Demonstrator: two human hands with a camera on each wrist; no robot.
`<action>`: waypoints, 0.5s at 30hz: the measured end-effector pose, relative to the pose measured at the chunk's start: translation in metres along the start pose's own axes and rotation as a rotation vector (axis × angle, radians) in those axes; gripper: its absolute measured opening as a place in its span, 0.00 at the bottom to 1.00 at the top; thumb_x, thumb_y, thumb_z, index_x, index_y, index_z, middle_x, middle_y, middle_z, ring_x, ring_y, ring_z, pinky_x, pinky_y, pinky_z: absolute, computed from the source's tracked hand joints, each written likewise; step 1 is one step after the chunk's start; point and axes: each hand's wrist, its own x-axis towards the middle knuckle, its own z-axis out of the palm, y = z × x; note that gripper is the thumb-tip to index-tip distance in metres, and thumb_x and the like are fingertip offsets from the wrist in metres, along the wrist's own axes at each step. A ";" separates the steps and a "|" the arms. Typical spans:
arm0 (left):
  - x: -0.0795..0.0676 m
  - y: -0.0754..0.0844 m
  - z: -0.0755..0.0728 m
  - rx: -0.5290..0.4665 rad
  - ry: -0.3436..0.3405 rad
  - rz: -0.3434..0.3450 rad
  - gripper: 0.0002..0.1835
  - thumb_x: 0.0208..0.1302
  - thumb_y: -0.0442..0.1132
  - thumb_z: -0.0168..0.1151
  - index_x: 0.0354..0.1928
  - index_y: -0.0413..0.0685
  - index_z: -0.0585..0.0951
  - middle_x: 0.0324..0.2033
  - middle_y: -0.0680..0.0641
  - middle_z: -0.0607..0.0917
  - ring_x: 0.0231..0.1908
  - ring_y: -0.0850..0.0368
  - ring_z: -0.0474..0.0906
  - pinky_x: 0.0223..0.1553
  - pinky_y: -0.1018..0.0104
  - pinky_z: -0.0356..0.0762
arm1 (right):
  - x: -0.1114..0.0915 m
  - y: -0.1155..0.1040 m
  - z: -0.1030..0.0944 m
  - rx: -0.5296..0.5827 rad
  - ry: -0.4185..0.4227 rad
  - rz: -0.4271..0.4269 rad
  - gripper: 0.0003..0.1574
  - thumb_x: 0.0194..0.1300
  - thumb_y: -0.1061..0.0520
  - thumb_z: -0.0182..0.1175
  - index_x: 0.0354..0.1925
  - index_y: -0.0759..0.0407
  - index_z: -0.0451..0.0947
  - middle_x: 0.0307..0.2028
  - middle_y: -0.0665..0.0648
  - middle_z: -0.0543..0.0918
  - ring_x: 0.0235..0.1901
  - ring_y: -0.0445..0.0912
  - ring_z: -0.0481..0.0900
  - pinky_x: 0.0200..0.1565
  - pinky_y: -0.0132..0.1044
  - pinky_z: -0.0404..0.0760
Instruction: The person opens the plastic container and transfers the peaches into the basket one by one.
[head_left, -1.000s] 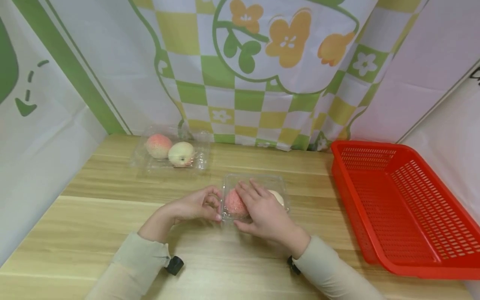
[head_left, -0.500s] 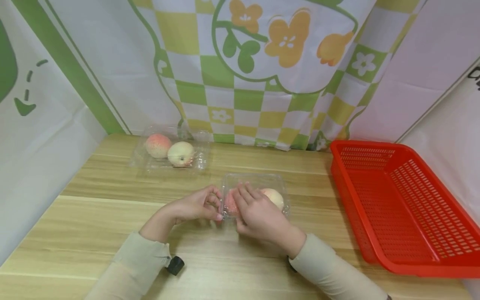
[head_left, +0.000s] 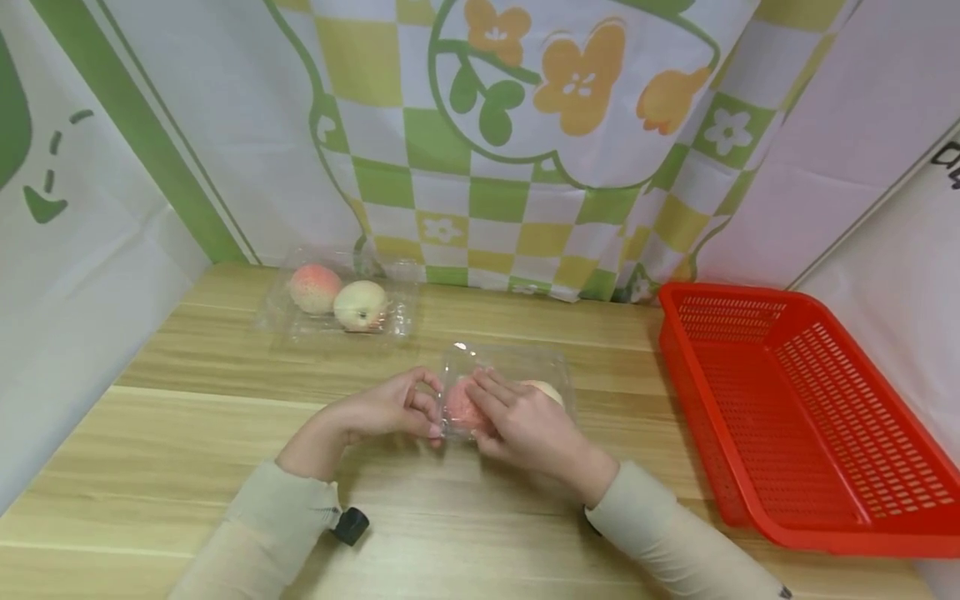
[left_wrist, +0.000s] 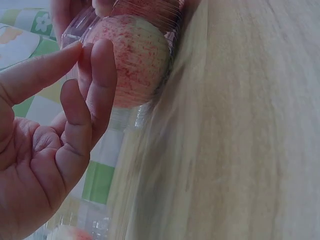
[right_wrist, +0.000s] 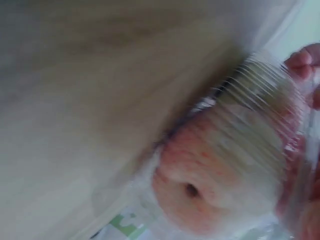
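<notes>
A clear plastic box [head_left: 551, 362] holding two peaches lies on the wooden table between my hands. The pink peach [head_left: 461, 406] sits in its left part, and the pale peach [head_left: 550, 391] is partly hidden behind my right hand. At the box's left edge, my left hand [head_left: 390, 408] pinches the rim between thumb and fingertips. My right hand [head_left: 536, 429] lies over the middle of the box, fingers extended across the pink peach. Seen from the left wrist, a red-speckled peach [left_wrist: 132, 65] shows behind the ribbed plastic. The right wrist view shows a peach with a dark stem hollow [right_wrist: 191, 190].
Farther back on the left stands another clear plastic box [head_left: 405, 321] with two peaches, one pink [head_left: 315, 289] and one pale [head_left: 360, 306]. A red plastic basket [head_left: 738, 467] stands on the right. Behind the table [head_left: 187, 417] hangs a checked curtain [head_left: 498, 200].
My right hand has shifted slightly over the peaches, covering and uncovering the pale one. The left hand keeps its place at the box's left edge.
</notes>
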 end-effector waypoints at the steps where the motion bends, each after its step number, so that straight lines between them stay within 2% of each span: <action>1: 0.000 0.000 0.000 0.003 -0.007 0.005 0.27 0.59 0.24 0.63 0.55 0.35 0.60 0.29 0.52 0.86 0.34 0.56 0.86 0.42 0.65 0.78 | -0.001 0.001 0.000 -0.002 0.014 -0.004 0.36 0.57 0.46 0.70 0.58 0.64 0.78 0.57 0.63 0.83 0.57 0.53 0.83 0.51 0.42 0.84; 5: 0.000 -0.001 -0.001 0.010 -0.028 0.019 0.26 0.60 0.25 0.62 0.55 0.34 0.59 0.29 0.53 0.85 0.34 0.57 0.86 0.43 0.65 0.79 | -0.002 0.004 0.003 -0.026 0.068 -0.036 0.34 0.57 0.45 0.71 0.56 0.62 0.80 0.54 0.61 0.85 0.55 0.51 0.85 0.48 0.40 0.85; 11: 0.000 -0.001 0.000 -0.006 -0.027 0.013 0.25 0.62 0.25 0.60 0.56 0.34 0.59 0.31 0.53 0.85 0.36 0.56 0.86 0.44 0.63 0.80 | -0.001 0.007 0.006 -0.127 0.149 -0.108 0.29 0.57 0.45 0.71 0.51 0.62 0.83 0.49 0.60 0.88 0.50 0.49 0.87 0.45 0.38 0.86; 15: 0.002 -0.001 0.002 -0.004 -0.008 -0.011 0.24 0.63 0.26 0.59 0.57 0.36 0.60 0.32 0.52 0.86 0.36 0.55 0.86 0.42 0.62 0.81 | 0.000 0.009 0.008 -0.116 0.168 -0.102 0.27 0.56 0.45 0.71 0.49 0.61 0.85 0.48 0.59 0.88 0.48 0.48 0.88 0.44 0.37 0.86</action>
